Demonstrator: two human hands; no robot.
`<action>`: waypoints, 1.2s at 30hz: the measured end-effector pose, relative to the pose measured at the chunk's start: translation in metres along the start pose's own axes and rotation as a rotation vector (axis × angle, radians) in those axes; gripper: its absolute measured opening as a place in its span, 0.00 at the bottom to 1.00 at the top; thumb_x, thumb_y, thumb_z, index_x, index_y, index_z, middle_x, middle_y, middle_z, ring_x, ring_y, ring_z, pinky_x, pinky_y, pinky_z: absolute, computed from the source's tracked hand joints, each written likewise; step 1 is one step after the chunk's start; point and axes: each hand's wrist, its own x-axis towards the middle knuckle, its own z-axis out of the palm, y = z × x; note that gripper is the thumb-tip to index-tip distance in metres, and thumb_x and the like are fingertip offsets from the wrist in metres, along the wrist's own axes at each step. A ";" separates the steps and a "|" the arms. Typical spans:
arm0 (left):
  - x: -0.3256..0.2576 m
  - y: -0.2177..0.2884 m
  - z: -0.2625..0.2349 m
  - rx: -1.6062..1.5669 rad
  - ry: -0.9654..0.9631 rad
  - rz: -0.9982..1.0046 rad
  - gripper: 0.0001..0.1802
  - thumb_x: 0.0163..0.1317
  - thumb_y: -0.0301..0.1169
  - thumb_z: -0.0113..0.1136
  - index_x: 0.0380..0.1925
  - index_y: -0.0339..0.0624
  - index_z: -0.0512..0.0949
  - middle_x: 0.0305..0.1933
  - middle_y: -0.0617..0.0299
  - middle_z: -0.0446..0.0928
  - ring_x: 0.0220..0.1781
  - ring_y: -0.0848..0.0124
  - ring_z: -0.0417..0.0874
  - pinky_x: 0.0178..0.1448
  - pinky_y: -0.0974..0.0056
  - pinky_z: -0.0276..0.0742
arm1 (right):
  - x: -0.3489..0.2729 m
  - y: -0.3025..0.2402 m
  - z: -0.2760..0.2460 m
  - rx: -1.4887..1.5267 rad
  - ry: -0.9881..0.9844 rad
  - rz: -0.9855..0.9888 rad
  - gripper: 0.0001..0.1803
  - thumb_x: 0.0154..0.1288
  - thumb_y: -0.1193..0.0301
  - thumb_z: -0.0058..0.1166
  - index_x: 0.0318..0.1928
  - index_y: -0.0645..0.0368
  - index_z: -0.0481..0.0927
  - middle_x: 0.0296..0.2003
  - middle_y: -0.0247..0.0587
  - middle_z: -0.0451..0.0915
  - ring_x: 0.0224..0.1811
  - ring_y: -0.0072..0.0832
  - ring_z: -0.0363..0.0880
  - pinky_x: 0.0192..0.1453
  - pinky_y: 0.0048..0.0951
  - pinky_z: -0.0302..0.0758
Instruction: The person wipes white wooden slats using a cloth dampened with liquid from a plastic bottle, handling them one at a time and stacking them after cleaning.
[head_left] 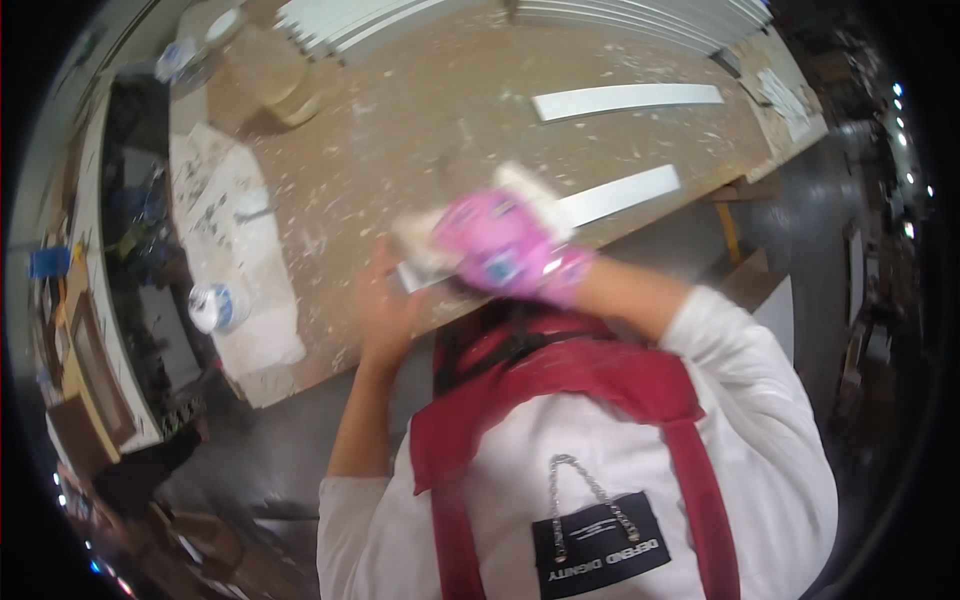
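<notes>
A long narrow white strip lies slantwise along the near edge of the worktable, its middle covered by my right hand. My right hand, in a pink patterned glove, is closed on a cream cloth pressed over the strip; the cloth sticks out on both sides of the glove and is blurred. Bare, my left hand grips the strip's left end, its fingers smeared by motion. Farther back lies a second white strip, touched by neither hand.
Stacked white lengths line the far side of the stained worktable. A cloudy plastic jug stands far left. A white tub sits on spotted paper at the left. Crumpled paper lies far right.
</notes>
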 end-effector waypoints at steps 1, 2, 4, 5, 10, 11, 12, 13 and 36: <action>0.000 -0.003 0.001 -0.001 0.000 -0.006 0.48 0.45 0.23 0.71 0.68 0.37 0.58 0.48 0.53 0.76 0.50 0.60 0.75 0.58 0.58 0.69 | -0.005 0.002 0.006 0.047 0.159 0.002 0.15 0.62 0.61 0.48 0.38 0.60 0.78 0.29 0.46 0.78 0.33 0.38 0.78 0.39 0.39 0.75; 0.001 -0.002 0.001 0.001 -0.008 0.004 0.48 0.45 0.23 0.71 0.67 0.37 0.59 0.48 0.53 0.76 0.49 0.60 0.75 0.58 0.58 0.69 | -0.013 0.005 0.015 0.101 0.318 0.005 0.16 0.63 0.60 0.48 0.39 0.61 0.78 0.29 0.45 0.77 0.32 0.35 0.78 0.38 0.38 0.75; 0.003 0.003 0.001 0.011 -0.013 0.007 0.47 0.44 0.23 0.71 0.67 0.36 0.59 0.48 0.52 0.76 0.49 0.60 0.76 0.57 0.59 0.70 | -0.034 0.024 0.042 0.214 0.625 -0.011 0.19 0.65 0.56 0.47 0.40 0.62 0.77 0.30 0.44 0.77 0.31 0.31 0.77 0.37 0.36 0.75; -0.001 0.002 0.001 0.011 -0.010 0.008 0.47 0.44 0.23 0.71 0.66 0.36 0.60 0.48 0.52 0.76 0.49 0.59 0.76 0.57 0.59 0.70 | -0.040 0.057 0.028 -0.011 0.366 0.143 0.14 0.62 0.61 0.49 0.38 0.59 0.78 0.33 0.44 0.78 0.35 0.33 0.78 0.42 0.37 0.74; 0.009 0.009 -0.004 0.021 -0.036 0.083 0.45 0.46 0.24 0.71 0.66 0.35 0.60 0.46 0.54 0.77 0.50 0.58 0.76 0.60 0.57 0.68 | -0.086 0.195 -0.055 -0.687 -0.182 0.440 0.11 0.60 0.69 0.50 0.42 0.57 0.77 0.36 0.48 0.80 0.38 0.44 0.80 0.47 0.41 0.75; 0.009 0.010 -0.002 0.017 -0.034 0.090 0.45 0.46 0.25 0.70 0.65 0.35 0.60 0.46 0.54 0.77 0.51 0.58 0.75 0.60 0.57 0.67 | -0.089 0.189 -0.062 -0.598 -0.046 0.294 0.11 0.61 0.67 0.49 0.42 0.58 0.77 0.36 0.48 0.80 0.38 0.45 0.79 0.46 0.41 0.76; 0.009 0.011 -0.003 0.011 -0.035 0.066 0.45 0.46 0.25 0.71 0.65 0.35 0.61 0.46 0.55 0.78 0.51 0.57 0.75 0.61 0.56 0.67 | -0.082 0.181 -0.056 -0.604 -0.106 0.234 0.11 0.61 0.67 0.49 0.42 0.58 0.77 0.36 0.48 0.80 0.37 0.45 0.79 0.46 0.41 0.76; 0.008 0.011 -0.001 0.014 -0.031 0.069 0.45 0.46 0.25 0.71 0.65 0.35 0.60 0.46 0.55 0.77 0.51 0.57 0.75 0.61 0.56 0.67 | -0.076 0.165 -0.048 -0.613 -0.171 0.188 0.11 0.62 0.67 0.49 0.42 0.57 0.77 0.35 0.47 0.80 0.37 0.44 0.79 0.46 0.41 0.76; 0.020 0.011 -0.035 -0.831 -0.421 -0.689 0.32 0.72 0.55 0.36 0.49 0.32 0.72 0.32 0.56 0.78 0.27 0.73 0.78 0.32 0.71 0.75 | -0.019 0.107 -0.041 0.067 -0.035 0.148 0.16 0.60 0.69 0.48 0.48 0.61 0.75 0.35 0.47 0.78 0.42 0.38 0.79 0.47 0.35 0.74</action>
